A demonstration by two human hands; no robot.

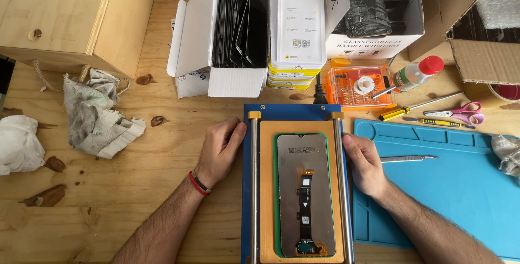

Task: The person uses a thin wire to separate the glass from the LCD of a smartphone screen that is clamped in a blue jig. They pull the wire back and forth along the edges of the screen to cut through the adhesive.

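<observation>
A phone screen panel (303,158) lies back side up, with a black flex cable down its middle, in a green-edged bed on a blue heating plate (281,111) with two metal rails. My left hand (218,150) rests against the left rail, fingers curled over the plate's edge. My right hand (365,163) grips the right rail and the plate's right edge. Neither hand touches the panel.
A blue work mat (460,188) with metal tweezers (409,159) lies to the right. Behind stand white boxes of black panels (238,25), stacked yellow-edged packets (297,31), an orange parts case (360,85), a red-capped bottle (417,72), screwdrivers (417,107) and pink scissors (460,113). Crumpled rags (95,115) lie at left.
</observation>
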